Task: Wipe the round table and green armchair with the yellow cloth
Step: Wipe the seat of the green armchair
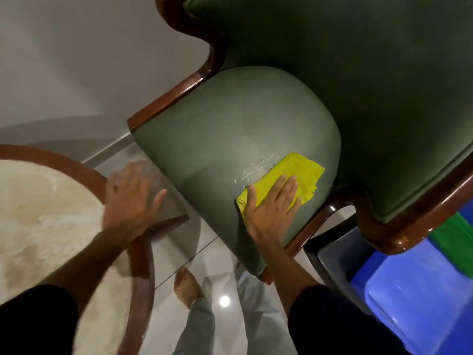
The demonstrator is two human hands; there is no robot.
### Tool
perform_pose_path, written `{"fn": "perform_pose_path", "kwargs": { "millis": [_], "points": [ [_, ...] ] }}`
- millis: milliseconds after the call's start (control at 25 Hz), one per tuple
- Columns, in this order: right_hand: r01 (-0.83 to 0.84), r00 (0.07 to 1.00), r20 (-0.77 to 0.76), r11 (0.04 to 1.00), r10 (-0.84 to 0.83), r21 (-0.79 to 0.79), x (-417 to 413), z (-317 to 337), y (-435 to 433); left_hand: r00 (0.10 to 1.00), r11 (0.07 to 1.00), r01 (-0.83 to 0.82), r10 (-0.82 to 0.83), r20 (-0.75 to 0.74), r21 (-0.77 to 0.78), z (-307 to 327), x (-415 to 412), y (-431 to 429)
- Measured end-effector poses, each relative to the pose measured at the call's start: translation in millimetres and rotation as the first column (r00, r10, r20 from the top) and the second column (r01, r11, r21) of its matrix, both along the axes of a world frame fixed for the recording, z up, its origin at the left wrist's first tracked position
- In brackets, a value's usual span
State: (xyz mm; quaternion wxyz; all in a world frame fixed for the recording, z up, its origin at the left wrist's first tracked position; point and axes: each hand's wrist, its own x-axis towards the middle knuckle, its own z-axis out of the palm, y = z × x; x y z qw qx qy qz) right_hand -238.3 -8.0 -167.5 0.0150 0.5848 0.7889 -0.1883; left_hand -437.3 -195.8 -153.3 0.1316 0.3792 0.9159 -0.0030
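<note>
The green armchair (217,129) fills the upper middle, its seat cushion framed by glossy brown wooden arms. My right hand (271,208) lies flat on the folded yellow cloth (294,172), pressing it on the seat's near right part. Small white crumbs (258,166) are scattered just left of the cloth. The round table (38,213), a beige marbled top with a brown wooden rim, is at the lower left. My left hand (128,198) hovers blurred over the table's right edge, fingers spread, holding nothing.
A blue plastic container (409,290) with a green piece (458,247) stands at the lower right beside the chair's arm. Glossy white floor tiles lie between table and chair, where my bare foot (185,285) and trouser legs show. A grey wall is behind.
</note>
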Motion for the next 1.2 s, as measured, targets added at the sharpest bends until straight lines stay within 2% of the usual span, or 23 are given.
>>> {"fn": "perform_pose_path", "kwargs": {
  "millis": [120,200,280,320,360,400,440,480,520,560,600,640,720,800,840,880,920,960,1000,1040,1120,1160,1200],
  "points": [
    [0.146,0.989,0.007,0.982,-0.147,0.118,-4,-16,77,0.996,0.995,-0.087,0.087,-0.012,-0.042,-14,-11,-29],
    [0.275,0.961,0.004,0.956,-0.277,0.103,-16,-19,134,0.993,0.993,-0.116,0.115,-0.028,-0.007,-17,-10,-27],
    [0.26,0.965,0.018,0.962,-0.263,0.086,-38,-19,145,0.993,0.993,-0.121,0.121,-0.015,0.003,-13,-11,-24],
    [0.124,0.991,0.03,0.988,-0.127,0.097,-52,-19,127,0.993,0.993,-0.12,0.12,-0.014,0.013,-12,-12,-23],
    [-0.084,0.996,0.024,0.989,0.082,0.117,-63,-22,95,0.993,0.993,-0.118,0.119,-0.021,0.014,-12,-11,-23],
    [-0.332,0.943,0.012,0.934,0.333,0.134,-68,-24,55,0.993,0.993,-0.115,0.115,-0.033,0.008,-11,-11,-24],
    [-0.567,0.82,-0.003,0.812,0.573,0.141,-63,-25,15,0.993,0.994,-0.112,0.112,-0.046,0.008,-11,-11,-24],
    [-0.719,0.686,-0.007,0.681,0.727,0.138,-48,-27,-13,0.993,0.994,-0.105,0.106,-0.051,0.013,-11,-10,-24],
    [-0.792,0.598,-0.003,0.592,0.802,0.15,-24,-28,-24,0.994,0.995,-0.096,0.097,-0.052,0.023,-12,-9,-24],
    [-0.803,0.584,0.014,0.575,0.812,0.153,4,-27,-22,0.995,0.996,-0.085,0.087,-0.054,0.038,-13,-10,-23],
    [-0.763,0.641,0.041,0.631,0.766,0.137,31,-23,-10,0.995,0.995,-0.081,0.084,-0.058,0.054,-13,-11,-24],
    [-0.671,0.741,0.078,0.732,0.667,0.116,53,-18,7,0.994,0.994,-0.081,0.086,-0.064,0.069,-14,-12,-25],
    [-0.354,0.933,0.108,0.93,0.343,0.103,63,-11,52,0.993,0.992,-0.078,0.086,-0.085,0.097,-17,-11,-27],
    [-0.039,0.997,0.075,0.996,0.033,0.08,10,-6,91,0.992,0.99,-0.067,0.08,-0.099,0.127,-21,-11,-30],
    [0.018,1.0,0.023,0.998,-0.02,0.059,-32,-8,99,0.991,0.989,-0.061,0.076,-0.109,0.136,-23,-11,-32],
    [-0.054,0.998,-0.018,0.998,0.054,0.02,-72,-11,96,0.99,0.988,-0.054,0.072,-0.121,0.144,-26,-11,-34],
    [-0.218,0.975,-0.038,0.975,0.22,0.037,-103,-16,82,0.989,0.988,-0.048,0.068,-0.13,0.148,-27,-11,-34],
    [-0.435,0.899,-0.023,0.896,0.438,0.089,-118,-22,61,0.99,0.988,-0.045,0.064,-0.128,0.147,-27,-9,-35],
    [-0.658,0.748,0.031,0.734,0.664,0.165,-111,-27,35,0.991,0.988,-0.042,0.06,-0.119,0.147,-27,-8,-34],
    [-0.843,0.528,0.098,0.508,0.843,0.175,-85,-29,10,0.992,0.988,-0.048,0.064,-0.109,0.147,-24,-8,-32],
    [-0.997,0.07,0.243,0.061,0.967,0.044,-4,-20,-15,0.994,0.989,-0.09,0.097,-0.058,0.115,-15,-6,-27],
    [-0.997,-0.069,0.279,-0.075,0.958,0.01,38,-16,-14,0.995,0.99,-0.095,0.098,-0.024,0.1,-10,-3,-25],
    [-0.995,-0.094,0.284,-0.102,0.954,0.015,76,-13,-8,0.997,0.992,-0.077,0.076,0.009,0.099,-5,3,-22]
  ]
}}
